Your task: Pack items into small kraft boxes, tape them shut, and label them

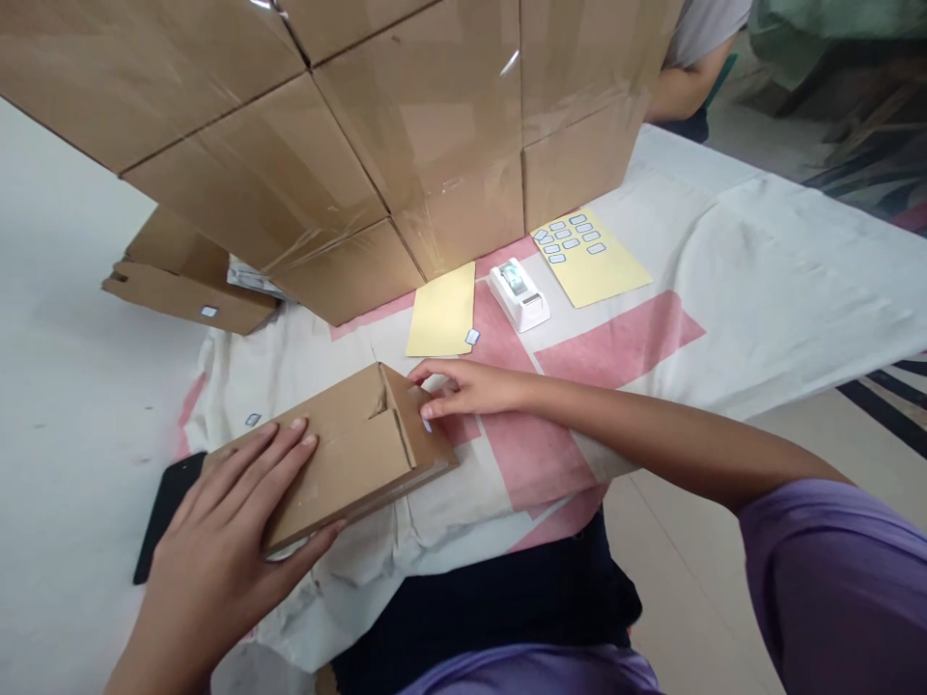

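A brown cardboard box [340, 454] lies on the cloth-covered table, its end flap facing right. My left hand [232, 531] rests on the box's top with the fingers spread and the thumb along the near side. At the right end of the box is my right hand [460, 388], its fingers curled and its thumb and fingertips against the end face. A small blue-edged label shows partly beneath the right fingertips. Beyond the box lie a yellow sheet [441, 314] with one label at its corner, a white tape dispenser [519, 295] and another yellow sheet [601, 270] bearing several labels.
Stacked, taped cardboard boxes [427, 125] stand along the back. An open box [195, 275] with a label sits at the back left. A black phone [168, 512] lies left of my left hand. Another person's arm [685, 87] shows behind the stack.
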Demonstrator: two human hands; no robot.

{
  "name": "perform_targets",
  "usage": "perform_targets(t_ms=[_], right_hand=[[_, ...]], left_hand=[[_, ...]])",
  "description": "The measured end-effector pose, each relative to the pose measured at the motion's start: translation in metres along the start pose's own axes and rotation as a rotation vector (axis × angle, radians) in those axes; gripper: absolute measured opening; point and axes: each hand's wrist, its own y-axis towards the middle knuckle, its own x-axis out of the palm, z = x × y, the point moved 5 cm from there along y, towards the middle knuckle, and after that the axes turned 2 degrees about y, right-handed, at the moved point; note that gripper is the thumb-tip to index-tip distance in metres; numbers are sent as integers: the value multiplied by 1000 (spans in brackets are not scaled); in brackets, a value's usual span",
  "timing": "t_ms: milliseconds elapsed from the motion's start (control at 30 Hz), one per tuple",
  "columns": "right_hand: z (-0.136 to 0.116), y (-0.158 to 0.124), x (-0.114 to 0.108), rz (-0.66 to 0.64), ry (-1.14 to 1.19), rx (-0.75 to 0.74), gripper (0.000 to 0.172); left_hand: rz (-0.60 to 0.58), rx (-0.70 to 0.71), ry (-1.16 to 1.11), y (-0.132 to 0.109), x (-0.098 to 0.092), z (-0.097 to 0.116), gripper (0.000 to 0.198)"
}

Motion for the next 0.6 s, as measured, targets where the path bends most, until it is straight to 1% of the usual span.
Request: perform_targets(t_ms=[33, 67, 200, 300, 333, 467, 567, 600], right_hand=[[0, 0, -1, 18, 1, -3, 39], [0, 0, -1, 21, 0, -8, 35], [0, 0, 0, -49, -63, -69, 45], [-3, 0, -2, -43, -147, -129, 37], [-4, -1, -2, -52, -169, -144, 36], [-10, -3, 1, -96, -229, -194, 50], [-11, -5, 0, -84, -267, -167, 44], [-11, -5, 1, -90, -275, -153, 45]], left_hand=[[3, 6, 0, 0, 0, -1, 84], [10, 14, -5, 0, 1, -1, 83], [54, 68, -33, 2, 3, -4, 85], [56, 77, -35, 2, 5, -8, 87], [51, 79, -33, 1, 6, -9, 87], [56, 122, 3, -1, 9, -10, 88], [89, 162, 32, 0, 9, -10, 88], [97, 175, 38, 0, 10, -10, 88]])
